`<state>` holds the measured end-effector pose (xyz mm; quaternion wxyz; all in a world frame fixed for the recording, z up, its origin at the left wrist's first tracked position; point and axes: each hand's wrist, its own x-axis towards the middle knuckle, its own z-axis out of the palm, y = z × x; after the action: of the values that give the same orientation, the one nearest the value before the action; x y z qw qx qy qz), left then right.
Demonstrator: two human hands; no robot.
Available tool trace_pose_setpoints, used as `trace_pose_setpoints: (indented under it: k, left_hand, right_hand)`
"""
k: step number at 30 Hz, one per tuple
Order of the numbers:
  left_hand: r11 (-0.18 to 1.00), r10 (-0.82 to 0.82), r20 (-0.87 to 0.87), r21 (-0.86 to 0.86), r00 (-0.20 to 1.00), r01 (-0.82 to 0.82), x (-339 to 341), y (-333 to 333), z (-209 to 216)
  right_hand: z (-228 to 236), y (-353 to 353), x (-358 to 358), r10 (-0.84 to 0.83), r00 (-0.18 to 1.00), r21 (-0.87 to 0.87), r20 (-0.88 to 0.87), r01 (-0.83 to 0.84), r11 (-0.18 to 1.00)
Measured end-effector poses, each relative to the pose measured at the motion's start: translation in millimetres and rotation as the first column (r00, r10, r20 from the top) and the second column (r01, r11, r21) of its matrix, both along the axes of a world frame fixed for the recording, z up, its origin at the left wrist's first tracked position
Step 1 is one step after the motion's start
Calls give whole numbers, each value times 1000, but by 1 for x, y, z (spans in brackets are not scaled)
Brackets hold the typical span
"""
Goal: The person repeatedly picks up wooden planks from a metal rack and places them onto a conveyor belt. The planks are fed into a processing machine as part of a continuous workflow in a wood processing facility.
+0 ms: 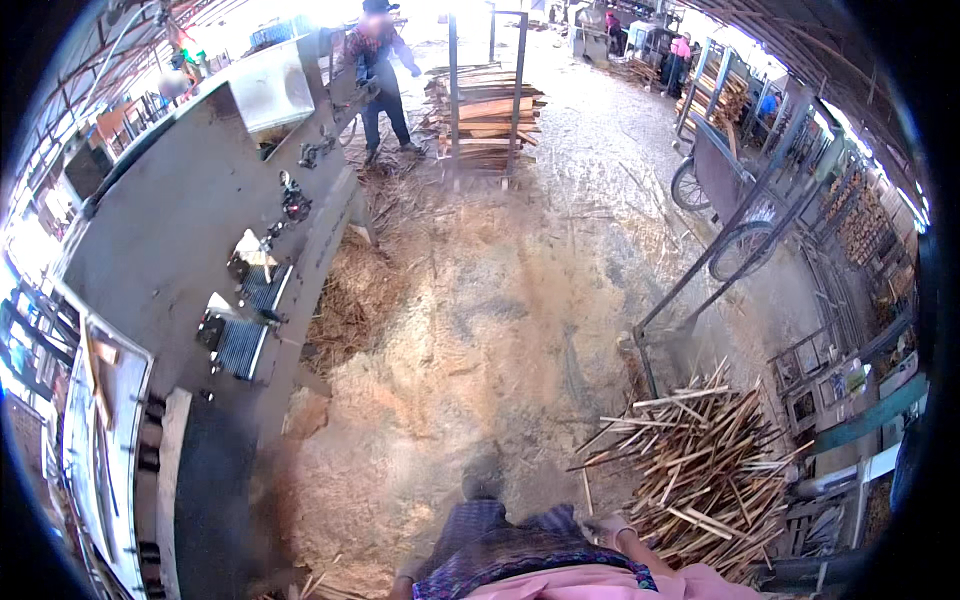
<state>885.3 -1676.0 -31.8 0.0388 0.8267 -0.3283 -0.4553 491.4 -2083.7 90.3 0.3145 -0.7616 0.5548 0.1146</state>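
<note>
Brown and pale wood sticks (pixel 690 475) lie in a loose, criss-crossed heap on the floor, lower right. Right hand (pixel 608 530) low at the heap's near-left edge, fingers blurred; cannot tell how far open or whether it grips a stick. Left hand (pixel 402 588) a sliver at the lower edge; opening and hold cannot be told. Two-wheeled cart (pixel 722 180) beyond heap. Long grey machine (pixel 165 225) at left. Far side: co-worker (pixel 382 85) standing beside stacked boards (pixel 487 118).
</note>
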Motion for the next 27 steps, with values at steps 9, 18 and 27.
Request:
trace_pose_setpoints:
  k: [9,18,27]
  left_hand:
    - [481,767,-400,-160,502,-862,252,-279,128]
    - [971,230,75,57,970,-234,340,-372,92]
    - [930,348,-23,137,937,-342,442,-544,40]
  right_hand:
    - [-15,-173,148,-69,997,423,-15,69,904]
    - [-6,-447,408,103,994,433,-43,-74,898]
    - [58,-689,661,159,984,170,79,-170,971]
